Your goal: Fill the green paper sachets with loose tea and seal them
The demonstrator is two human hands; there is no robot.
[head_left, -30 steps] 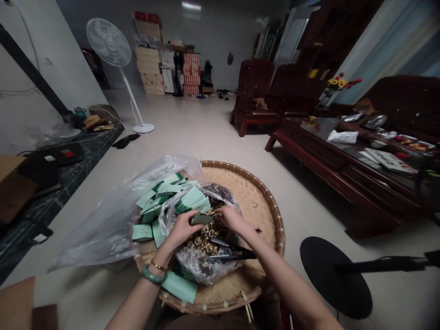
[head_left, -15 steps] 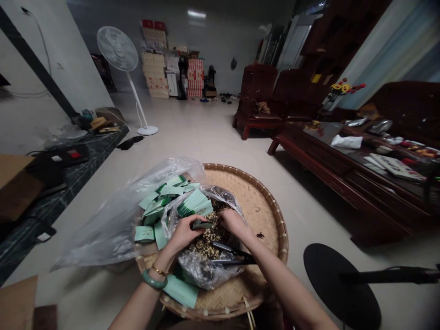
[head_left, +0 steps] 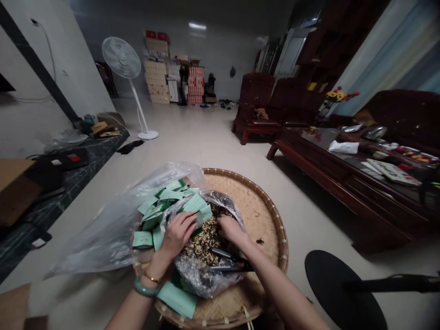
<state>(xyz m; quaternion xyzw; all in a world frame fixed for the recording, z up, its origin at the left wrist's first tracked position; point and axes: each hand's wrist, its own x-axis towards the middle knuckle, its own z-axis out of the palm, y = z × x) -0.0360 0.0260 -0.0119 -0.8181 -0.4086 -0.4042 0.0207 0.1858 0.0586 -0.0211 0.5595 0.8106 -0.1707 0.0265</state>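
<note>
Both hands are near but apart, fingers bent.

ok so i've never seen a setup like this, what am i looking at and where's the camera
There's no machine: you're seeing a person's two bare hands, through a camera worn on their head, looking forward and down. On the round woven tray are green packets and an open plastic bag of dark and pale dry bits. A dark two-pronged tool lies there too. The left hand is at a fanned stack of packets; the right hand has its fingers down at the bits. Whether either holds anything is hard to tell.
</note>
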